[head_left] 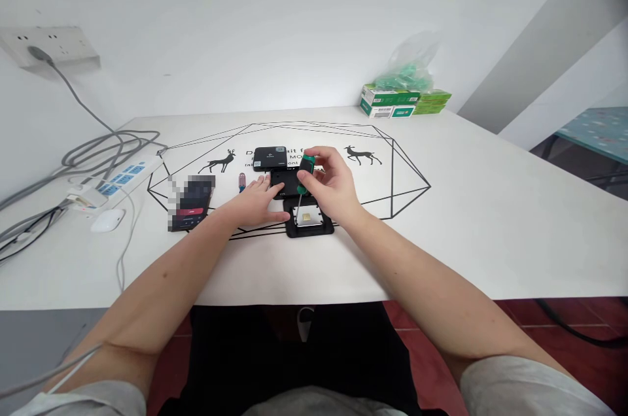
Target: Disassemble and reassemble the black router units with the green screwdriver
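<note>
My right hand (333,182) grips a screwdriver (307,167) with a green and black handle. Its shaft points down at the left part of an opened black case (324,230), inside which a silvery plate with a small tan square shows. My left hand (262,200) is spread, its thumb at the case's left edge and its fingers on a second black casing part (280,186) just behind. Farther back lies a black box-shaped device (269,157) with small labels. Left of my left fingers is another screwdriver (242,182) with a reddish, see-through handle.
On the left are a phone (199,200), a white mouse (108,220), a power strip (127,177) and coiled grey cables (105,141). Green and white boxes (390,102) with a plastic bag (409,69) on top stand against the wall. The white table's front edge runs before me.
</note>
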Motion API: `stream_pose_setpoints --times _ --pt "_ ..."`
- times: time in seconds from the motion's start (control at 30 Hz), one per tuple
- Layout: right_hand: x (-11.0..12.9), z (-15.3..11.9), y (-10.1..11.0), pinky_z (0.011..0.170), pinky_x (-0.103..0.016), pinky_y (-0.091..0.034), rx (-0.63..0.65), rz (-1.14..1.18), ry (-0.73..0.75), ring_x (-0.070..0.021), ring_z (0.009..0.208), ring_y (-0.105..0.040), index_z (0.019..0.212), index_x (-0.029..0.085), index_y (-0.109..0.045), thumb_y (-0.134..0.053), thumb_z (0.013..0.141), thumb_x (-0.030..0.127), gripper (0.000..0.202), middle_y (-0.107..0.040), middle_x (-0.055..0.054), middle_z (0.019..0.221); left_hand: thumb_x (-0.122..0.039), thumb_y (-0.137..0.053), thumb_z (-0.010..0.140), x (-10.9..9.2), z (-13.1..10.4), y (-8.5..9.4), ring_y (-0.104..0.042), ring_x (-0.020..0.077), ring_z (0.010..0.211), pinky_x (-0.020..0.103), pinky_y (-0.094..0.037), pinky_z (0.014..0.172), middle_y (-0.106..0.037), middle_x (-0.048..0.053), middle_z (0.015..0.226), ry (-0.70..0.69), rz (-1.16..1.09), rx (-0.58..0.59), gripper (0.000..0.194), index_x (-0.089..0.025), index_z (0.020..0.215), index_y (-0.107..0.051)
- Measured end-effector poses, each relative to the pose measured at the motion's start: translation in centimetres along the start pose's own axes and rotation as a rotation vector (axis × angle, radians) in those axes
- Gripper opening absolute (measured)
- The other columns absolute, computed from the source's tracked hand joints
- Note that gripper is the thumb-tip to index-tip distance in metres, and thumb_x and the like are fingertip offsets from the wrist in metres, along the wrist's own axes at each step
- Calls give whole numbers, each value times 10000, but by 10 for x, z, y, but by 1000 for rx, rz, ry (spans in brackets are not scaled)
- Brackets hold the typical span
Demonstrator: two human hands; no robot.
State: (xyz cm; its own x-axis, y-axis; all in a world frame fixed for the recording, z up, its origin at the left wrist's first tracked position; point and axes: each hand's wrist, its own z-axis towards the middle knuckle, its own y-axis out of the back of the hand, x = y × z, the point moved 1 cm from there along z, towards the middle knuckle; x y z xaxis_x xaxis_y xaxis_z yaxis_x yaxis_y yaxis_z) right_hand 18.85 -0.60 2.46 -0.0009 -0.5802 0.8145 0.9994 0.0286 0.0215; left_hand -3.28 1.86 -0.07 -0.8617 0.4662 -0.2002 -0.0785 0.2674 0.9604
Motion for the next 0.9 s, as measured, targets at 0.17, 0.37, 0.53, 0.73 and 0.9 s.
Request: stream_pose_setpoints --times 0.17,0.37,0.53,0.73,0.9 --pt "0 4 7 731 -348 -613 -163 2 18 -216 1071 -617 1186 339 -637 -767 899 349 315 -643 -46 1251 -876 -564 953 -2 -2 5 -4 498 1716 707 -132 1341 -12 203 1865 38 15 10 1123 -204 1798 -254" --pt "-6 7 12 727 -341 -631 -269 -15 43 -226 1105 -620 1224 358 -597 -802 916 480 390 -609 -52 1272 -689 -586 1043 -7 -5 10 -268 407 1688 619 -278 1344 -414 169 1775 -252 -131 -344 697 -195 1530 -653" --pt "-11 6 10 759 -350 -638 -287 -45 78 -220 1090 -642 1253 373 -558 -780 943 524 410 -581 -42 1256 -466 -612 1044 -13 -2 4 -613 329 1375 517 -478 1219 -762 142 1322 -435 -211 -500 291 -228 989 -770" --pt "-14 7 12 786 -347 -634 -338 -63 93 -215 1081 -622 1225 365 -540 -759 949 447 362 -581 -38 1211 -377 -535 1073 -5 3 6 -660 308 1247 515 -531 1132 -784 118 1221 -371 -194 -486 292 -238 930 -748" --pt "-14 12 20 779 -362 -600 -304 -143 73 -226 1093 -622 1241 346 -567 -705 948 360 325 -614 -55 1271 -356 -519 1060 9 6 12 -671 341 1198 559 -521 1119 -782 131 1198 -179 -27 -477 305 -225 998 -787"
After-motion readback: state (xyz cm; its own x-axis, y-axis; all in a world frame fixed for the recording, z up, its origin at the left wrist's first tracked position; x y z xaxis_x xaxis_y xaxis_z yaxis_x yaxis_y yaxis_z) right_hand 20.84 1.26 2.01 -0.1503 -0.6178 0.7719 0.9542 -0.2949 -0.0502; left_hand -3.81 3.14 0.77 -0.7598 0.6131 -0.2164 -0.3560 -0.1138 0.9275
